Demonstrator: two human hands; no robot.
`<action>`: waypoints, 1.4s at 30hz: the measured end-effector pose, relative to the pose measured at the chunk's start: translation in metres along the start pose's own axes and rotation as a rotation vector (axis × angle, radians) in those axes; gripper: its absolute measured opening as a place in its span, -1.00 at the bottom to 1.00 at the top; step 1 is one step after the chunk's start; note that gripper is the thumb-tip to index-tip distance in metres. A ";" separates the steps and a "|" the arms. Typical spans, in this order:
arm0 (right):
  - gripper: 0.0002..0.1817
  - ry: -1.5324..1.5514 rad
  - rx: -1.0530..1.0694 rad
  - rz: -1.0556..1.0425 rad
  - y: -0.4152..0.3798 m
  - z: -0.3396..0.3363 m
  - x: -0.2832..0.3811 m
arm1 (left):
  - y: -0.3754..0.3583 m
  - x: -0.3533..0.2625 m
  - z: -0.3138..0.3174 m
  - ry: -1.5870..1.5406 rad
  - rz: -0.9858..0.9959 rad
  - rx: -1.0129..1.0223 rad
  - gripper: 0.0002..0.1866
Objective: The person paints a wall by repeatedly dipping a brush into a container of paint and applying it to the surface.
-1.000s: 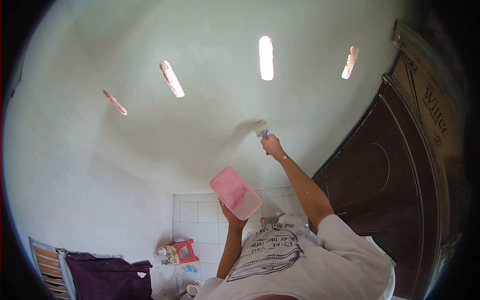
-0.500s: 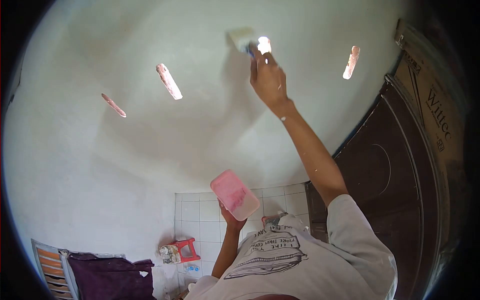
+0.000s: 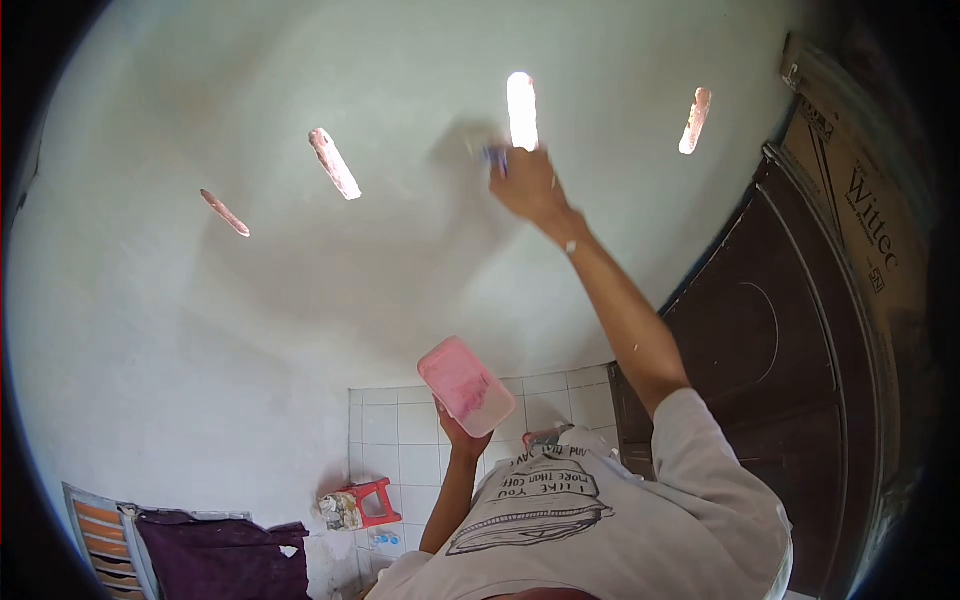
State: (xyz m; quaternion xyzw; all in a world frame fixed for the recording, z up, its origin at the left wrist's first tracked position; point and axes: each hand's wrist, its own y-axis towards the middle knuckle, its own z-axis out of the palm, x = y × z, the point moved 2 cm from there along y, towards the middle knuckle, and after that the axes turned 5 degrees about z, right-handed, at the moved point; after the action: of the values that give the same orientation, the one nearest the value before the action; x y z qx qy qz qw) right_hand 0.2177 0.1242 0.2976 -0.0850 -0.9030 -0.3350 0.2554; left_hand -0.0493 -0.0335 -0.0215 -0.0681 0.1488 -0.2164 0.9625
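Observation:
My right hand (image 3: 527,185) is raised against the pale wall (image 3: 380,70), closed round the handle of a paintbrush (image 3: 492,156). The brush has a blue part by my fingers, and its bristles are smeared by motion and point left. Lower down, my left hand (image 3: 463,430) holds a pink plastic container (image 3: 466,385) from below. Whitish and darker pink patches show inside the container, which is tilted towards me. Just above my right hand is a brightly lit slot (image 3: 521,108) in the wall.
More slots (image 3: 335,163) cut the wall to left and right. A dark brown door (image 3: 750,370) and a cardboard sheet (image 3: 860,210) stand at the right. Below are a red stool (image 3: 375,502), white tiles (image 3: 415,460) and a dark purple cloth (image 3: 220,555).
My right hand and the paintbrush have moved down the wall, uncovering more of the bright slot. The brush now points more sideways. My left hand and the container have barely moved.

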 end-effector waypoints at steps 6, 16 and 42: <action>-0.57 0.025 -0.350 -0.213 0.041 -0.043 0.037 | -0.002 -0.006 0.007 -0.014 0.010 -0.038 -0.38; -0.75 0.004 0.353 0.252 -0.120 0.130 -0.110 | -0.013 -0.013 0.002 0.045 0.072 0.010 -0.39; -0.75 0.039 0.025 -0.081 -0.015 0.060 -0.058 | -0.009 0.008 0.002 -0.049 0.066 0.025 -0.36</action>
State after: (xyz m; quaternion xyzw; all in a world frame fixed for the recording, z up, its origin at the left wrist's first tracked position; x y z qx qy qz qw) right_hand 0.2383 0.1527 0.2203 -0.0388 -0.9047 -0.3352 0.2602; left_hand -0.0456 -0.0452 -0.0198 -0.0565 0.1248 -0.1846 0.9732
